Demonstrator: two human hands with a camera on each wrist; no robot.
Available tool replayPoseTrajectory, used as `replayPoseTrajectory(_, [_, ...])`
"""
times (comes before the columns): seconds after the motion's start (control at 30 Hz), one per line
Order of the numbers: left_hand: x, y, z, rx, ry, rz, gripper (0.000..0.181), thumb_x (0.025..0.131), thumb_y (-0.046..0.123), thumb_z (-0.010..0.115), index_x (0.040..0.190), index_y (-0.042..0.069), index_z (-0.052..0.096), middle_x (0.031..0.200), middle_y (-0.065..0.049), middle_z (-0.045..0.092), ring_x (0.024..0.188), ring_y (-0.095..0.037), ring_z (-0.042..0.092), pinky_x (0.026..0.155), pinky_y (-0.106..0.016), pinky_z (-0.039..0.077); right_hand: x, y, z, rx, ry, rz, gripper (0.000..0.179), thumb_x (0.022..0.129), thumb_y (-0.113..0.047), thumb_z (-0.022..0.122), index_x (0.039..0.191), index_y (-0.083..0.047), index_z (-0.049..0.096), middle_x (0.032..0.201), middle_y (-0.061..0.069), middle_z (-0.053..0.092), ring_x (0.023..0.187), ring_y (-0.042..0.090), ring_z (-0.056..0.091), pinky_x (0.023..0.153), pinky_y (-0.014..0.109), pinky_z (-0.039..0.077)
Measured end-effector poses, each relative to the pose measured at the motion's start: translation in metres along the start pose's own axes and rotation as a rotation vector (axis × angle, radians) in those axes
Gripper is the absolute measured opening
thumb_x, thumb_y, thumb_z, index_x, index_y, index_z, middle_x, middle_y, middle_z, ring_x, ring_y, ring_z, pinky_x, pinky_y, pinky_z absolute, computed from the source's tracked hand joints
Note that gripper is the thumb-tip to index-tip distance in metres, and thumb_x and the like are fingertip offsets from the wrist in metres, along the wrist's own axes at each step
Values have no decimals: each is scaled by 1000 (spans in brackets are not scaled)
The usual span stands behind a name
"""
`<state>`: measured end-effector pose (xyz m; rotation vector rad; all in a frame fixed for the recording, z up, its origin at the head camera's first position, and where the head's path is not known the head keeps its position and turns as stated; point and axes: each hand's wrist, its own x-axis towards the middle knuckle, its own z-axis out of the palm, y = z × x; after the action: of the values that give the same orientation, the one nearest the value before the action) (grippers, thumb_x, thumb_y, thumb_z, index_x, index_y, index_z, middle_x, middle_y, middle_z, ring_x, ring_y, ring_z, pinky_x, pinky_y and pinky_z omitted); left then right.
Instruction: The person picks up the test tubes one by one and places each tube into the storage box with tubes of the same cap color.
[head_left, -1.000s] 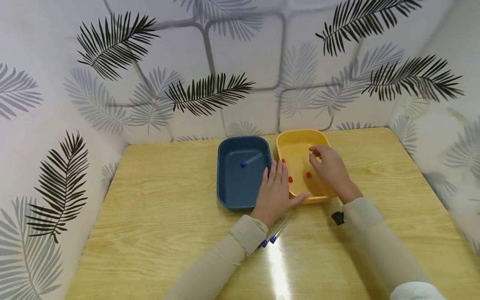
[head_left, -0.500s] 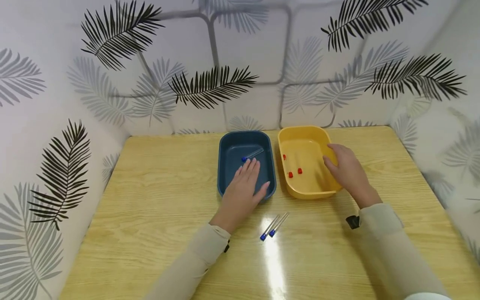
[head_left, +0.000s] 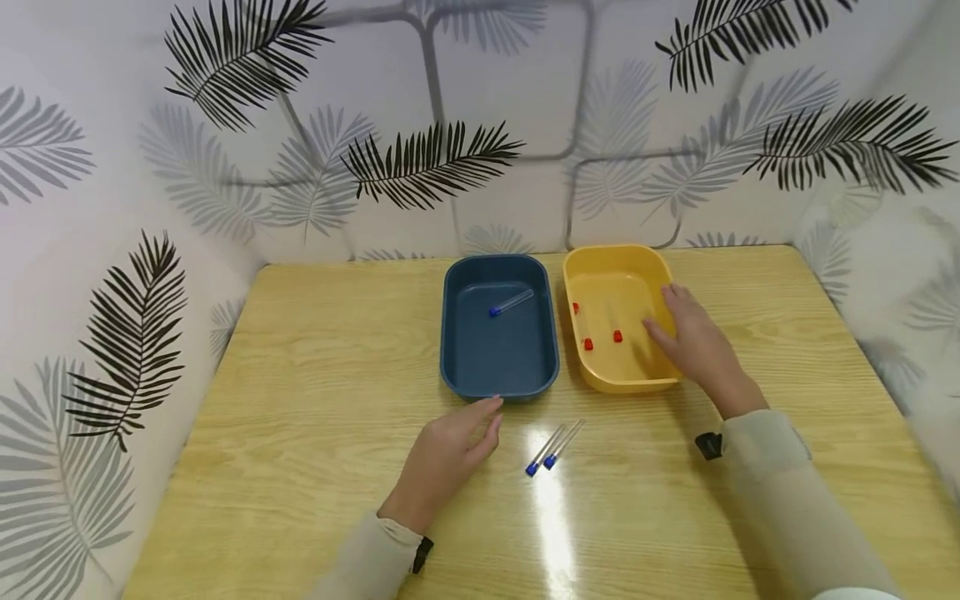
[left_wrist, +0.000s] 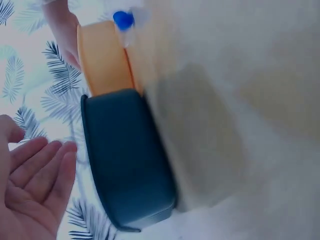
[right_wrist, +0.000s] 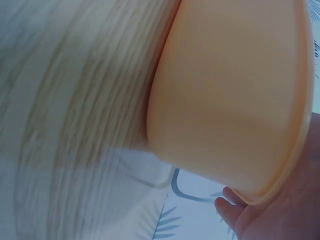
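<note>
My left hand (head_left: 442,454) is just in front of a dark blue tray (head_left: 498,392), its fingers loosely bent and holding nothing. In the left wrist view, the same hand (left_wrist: 35,185) is apart from the tray's wall (left_wrist: 130,160). My right hand (head_left: 701,346) lies along the right rim of a yellow tray (head_left: 630,385), thumb over the inside. The right wrist view has the hand (right_wrist: 285,210) at the rim, fingers reaching past it. Inside the yellow tray are clear tubes with red caps (head_left: 618,337). One blue-capped tube (head_left: 512,302) lies in the blue tray.
Two more clear tubes with blue caps (head_left: 555,446) lie side by side on the wooden table (head_left: 315,375), in front of the trays. A leaf-patterned wall covering (head_left: 390,100) stands behind the table and along its sides.
My left hand has left the gap between the trays, crossed the blue tray and come toward me. My right hand has shifted from over the yellow tray to its right rim. One red-capped tube has rolled.
</note>
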<state>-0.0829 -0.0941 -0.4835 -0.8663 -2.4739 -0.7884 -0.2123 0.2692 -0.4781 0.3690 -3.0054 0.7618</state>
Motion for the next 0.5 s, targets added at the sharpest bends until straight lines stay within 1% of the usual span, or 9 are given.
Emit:
replayPoseTrajectory(0.07, [-2,1,7,-49,-72,-73,26,94,21,54,114,9,66,109,0,67,98,-10,63,80,-23,50,1,0,-1,-14,-4,12,74,96,-39,47,144,9,17,149,29,13,136,42,13,106,55,16])
replayPoseTrajectory(0.1, [-2,2,11,-76,-118,-117,26,94,22,54,113,10,67,106,2,67,96,-8,63,80,-23,50,1,0,-2,-21,-3,18,75,96,-39,47,144,9,15,149,29,11,135,43,14,106,56,17])
replayPoseTrajectory(0.2, [-2,3,23,-120,-272,-233,28,96,28,51,114,14,66,106,5,66,92,-4,62,79,-23,50,2,1,-2,-44,1,37,77,96,-39,47,145,8,10,150,27,5,135,44,14,104,57,19])
replayPoseTrajectory(0.27, [0,4,28,-150,-350,-287,30,97,30,49,116,14,65,109,4,65,93,-5,61,80,-25,49,2,1,-1,-46,-1,43,78,96,-39,46,145,8,7,151,26,2,135,43,12,104,58,19])
replayPoseTrajectory(0.3, [1,5,31,-161,-379,-304,31,97,30,49,118,13,64,111,4,64,95,-5,61,82,-25,49,2,1,-1,-45,-12,46,78,97,-39,45,145,8,6,151,26,0,137,41,8,105,57,18])
replayPoseTrajectory(0.37, [4,8,34,-177,-419,-326,32,97,30,49,119,12,63,113,3,64,98,-7,60,84,-27,48,2,2,-1,-47,-37,45,79,97,-40,45,145,8,4,151,25,-1,138,38,2,106,56,14])
replayPoseTrajectory(0.43, [7,10,37,-175,-449,-334,32,96,30,50,120,12,62,114,3,63,102,-9,59,87,-27,47,2,2,0,-46,-62,46,79,97,-39,46,145,8,4,151,25,-3,139,35,-3,107,55,12])
replayPoseTrajectory(0.5, [10,11,40,-166,-477,-328,32,95,29,51,120,11,62,115,3,63,106,-10,58,90,-28,46,3,1,0,-59,-80,43,79,97,-38,45,145,8,3,151,26,-3,139,35,-6,107,55,11])
